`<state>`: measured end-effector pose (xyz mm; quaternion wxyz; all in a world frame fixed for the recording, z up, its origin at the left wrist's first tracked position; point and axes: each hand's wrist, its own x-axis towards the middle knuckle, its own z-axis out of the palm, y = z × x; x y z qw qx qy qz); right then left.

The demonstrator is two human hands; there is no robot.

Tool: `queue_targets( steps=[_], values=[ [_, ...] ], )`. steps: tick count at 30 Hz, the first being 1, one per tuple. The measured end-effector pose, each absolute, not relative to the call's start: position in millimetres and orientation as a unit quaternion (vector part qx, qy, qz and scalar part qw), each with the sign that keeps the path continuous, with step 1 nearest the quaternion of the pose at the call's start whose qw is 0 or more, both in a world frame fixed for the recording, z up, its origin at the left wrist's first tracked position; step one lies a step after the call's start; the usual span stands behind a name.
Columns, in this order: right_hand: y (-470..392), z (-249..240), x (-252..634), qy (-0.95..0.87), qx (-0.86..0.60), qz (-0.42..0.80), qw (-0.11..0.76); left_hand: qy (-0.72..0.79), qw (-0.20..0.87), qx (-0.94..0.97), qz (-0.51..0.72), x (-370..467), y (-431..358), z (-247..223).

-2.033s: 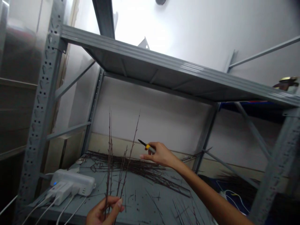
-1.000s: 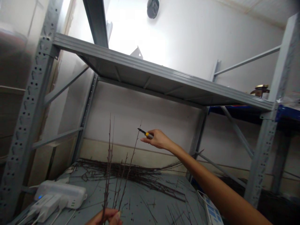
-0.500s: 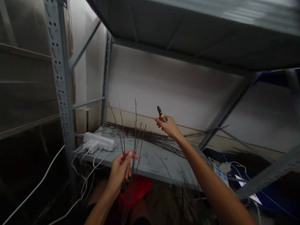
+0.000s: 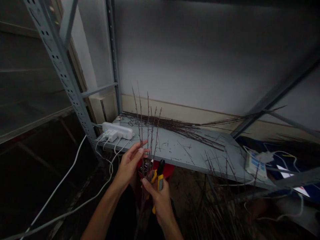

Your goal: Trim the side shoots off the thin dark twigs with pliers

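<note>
Several thin brown twigs (image 4: 148, 128) stand upright in front of me, their tips above the shelf's front edge. My left hand (image 4: 131, 160) is at their left side, fingers loosely stretched and partly apart, touching the stems. Lower down, my right hand (image 4: 160, 196) is closed around pliers (image 4: 160, 176) with yellow and grey handles and a black head. Its thumb and fingers also lie against the lower stems. On the grey shelf (image 4: 172, 150), a pile of dark twigs (image 4: 175, 126) lies along the back.
A white power strip (image 4: 117, 130) with plugs and hanging cables sits at the shelf's left end. A metal post (image 4: 62, 70) rises at the left. More twigs (image 4: 222, 213) stand below right, near a white-and-blue box (image 4: 255, 165). Something red is under the shelf.
My right hand has come down and left with the pliers, from above the shelf to the lower stems. My left hand has loosened its pinch on the twigs. The view has tilted down.
</note>
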<state>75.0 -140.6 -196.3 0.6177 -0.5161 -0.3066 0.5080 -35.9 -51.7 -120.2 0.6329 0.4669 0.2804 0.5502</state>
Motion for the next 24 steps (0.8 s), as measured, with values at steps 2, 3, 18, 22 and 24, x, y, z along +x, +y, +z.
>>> queue_targets(
  steps=[2,3,18,22,24],
  values=[
    [-143,-195,78,-0.298,-0.528,0.487,0.628,0.308,0.605,0.494,0.544,-38,-58,-125],
    [-143,-194,80,-0.302,-0.528,0.480,0.632,0.319,0.601,0.500,0.536,-38,-63,-129],
    [-153,-201,82,-0.310,-0.530,0.394,0.684,0.433,0.564,0.420,0.564,-23,-108,-182],
    [-154,-197,78,-0.322,-0.530,0.374,0.690,0.397,0.599,0.381,0.581,-18,-108,-180],
    [-154,-197,78,-0.326,-0.537,0.362,0.689,0.358,0.623,0.349,0.602,-17,-102,-173]
  ],
)
